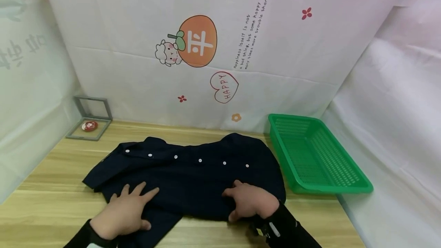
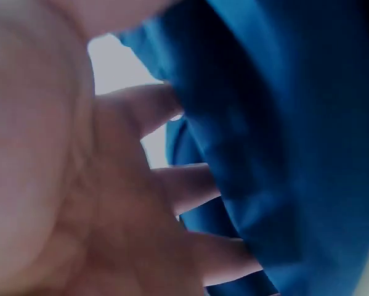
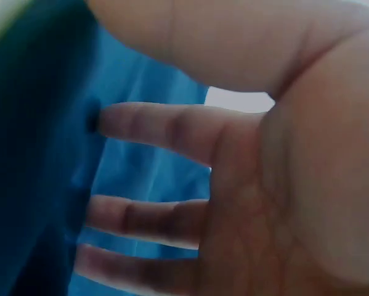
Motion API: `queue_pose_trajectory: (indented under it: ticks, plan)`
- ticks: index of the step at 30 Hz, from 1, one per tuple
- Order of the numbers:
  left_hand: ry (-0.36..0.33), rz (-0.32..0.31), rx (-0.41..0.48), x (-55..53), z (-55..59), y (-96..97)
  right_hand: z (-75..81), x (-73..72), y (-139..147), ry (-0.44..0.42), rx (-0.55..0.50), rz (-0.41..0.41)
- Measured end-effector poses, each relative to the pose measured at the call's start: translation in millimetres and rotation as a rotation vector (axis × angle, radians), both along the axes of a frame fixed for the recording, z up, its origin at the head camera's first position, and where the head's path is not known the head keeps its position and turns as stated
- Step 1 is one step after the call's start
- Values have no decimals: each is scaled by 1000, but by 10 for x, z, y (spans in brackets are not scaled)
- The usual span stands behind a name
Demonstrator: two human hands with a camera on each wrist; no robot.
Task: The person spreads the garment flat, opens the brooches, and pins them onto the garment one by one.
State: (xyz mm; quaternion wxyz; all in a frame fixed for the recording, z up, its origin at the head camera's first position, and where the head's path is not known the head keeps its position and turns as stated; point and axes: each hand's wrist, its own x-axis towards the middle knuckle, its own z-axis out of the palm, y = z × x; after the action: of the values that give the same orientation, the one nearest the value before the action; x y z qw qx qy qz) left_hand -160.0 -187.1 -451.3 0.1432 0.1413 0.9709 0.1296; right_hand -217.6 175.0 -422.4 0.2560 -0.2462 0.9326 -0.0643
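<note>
A dark navy shirt (image 1: 193,186) with a row of white buttons lies folded sideways on the wooden table. On its left part, my left hand (image 1: 125,208) rests with fingers spread; below that hand a strip of the cloth runs toward the front edge. Near the shirt's lower right, my right hand (image 1: 253,200) touches the cloth, thumb at its near edge. Straight fingers (image 2: 190,185) meet the fabric, blue in the left wrist view. The right wrist view also has extended fingers (image 3: 166,129), their tips against the shirt (image 3: 42,154).
To the right stands a green plastic basket (image 1: 294,163) with perforated walls. At the back left corner is a grey open frame (image 1: 105,125) with a small red and white round item (image 1: 90,126) in it. Printed white cloth (image 1: 138,87) hangs behind and at both sides.
</note>
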Motion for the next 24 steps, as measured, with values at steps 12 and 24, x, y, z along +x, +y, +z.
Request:
queue_pose_trajectory:
  ticks: [12,24]
  plan:
    - [-142,-33,50,-146,-34,-22,-257,-195,70,55,-20,-68]
    - [-191,-42,94,-325,-34,-23,-360,-541,110,87,-53,-100]
